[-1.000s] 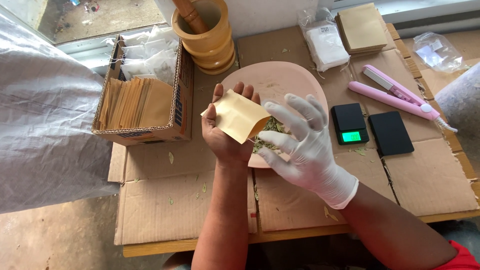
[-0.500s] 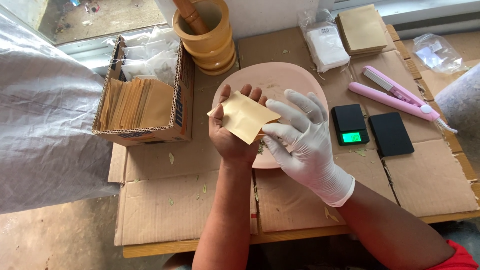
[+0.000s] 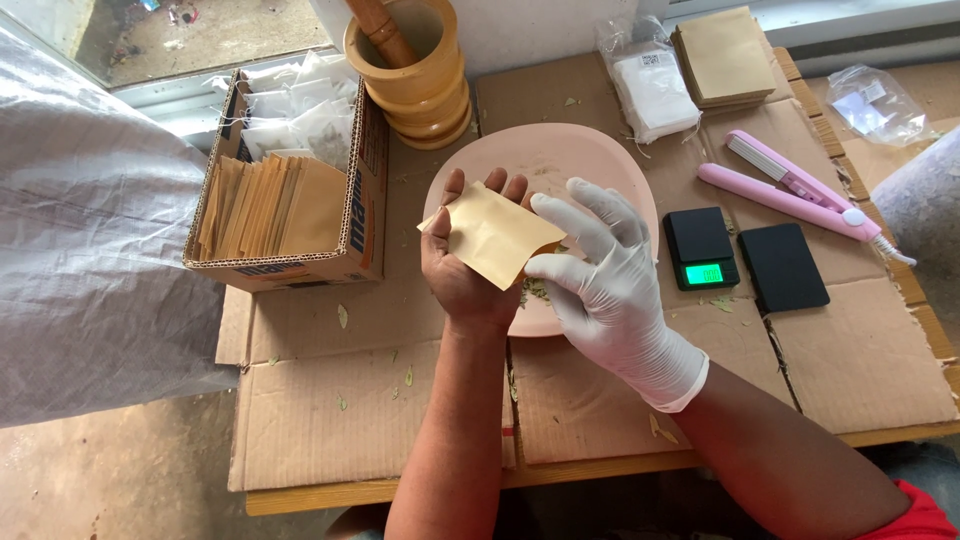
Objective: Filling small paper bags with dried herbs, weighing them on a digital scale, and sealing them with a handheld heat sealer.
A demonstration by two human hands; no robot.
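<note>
Item: small tan paper pouch (image 3: 492,237), flat, roughly square; lies across the palm of the bare left hand (image 3: 467,265), thumb bearing on its left edge, fingers behind it; held above the pink plate (image 3: 600,160), seemingly so that any spill drops back onto the plate.

Orientation: pouch tilted corner-wise; its longer line runs from upper left to lower right; lower right corner points toward the gloved right hand (image 3: 600,280).

Right hand: white glove; thumb and forefinger touch the pouch's right corner, other fingers spread and free; whether the corner is truly pinched cannot be told.

Surroundings: dried green leaf bits (image 3: 537,290) on the plate below the hands; cardboard box (image 3: 355,215) of like pouches to the left, within reach; wooden mortar with pestle (image 3: 410,65) behind; pocket scale (image 3: 701,248), lit, on the cardboard-covered surface (image 3: 330,420) at right; pink flat iron (image 3: 790,185) beyond it.
</note>
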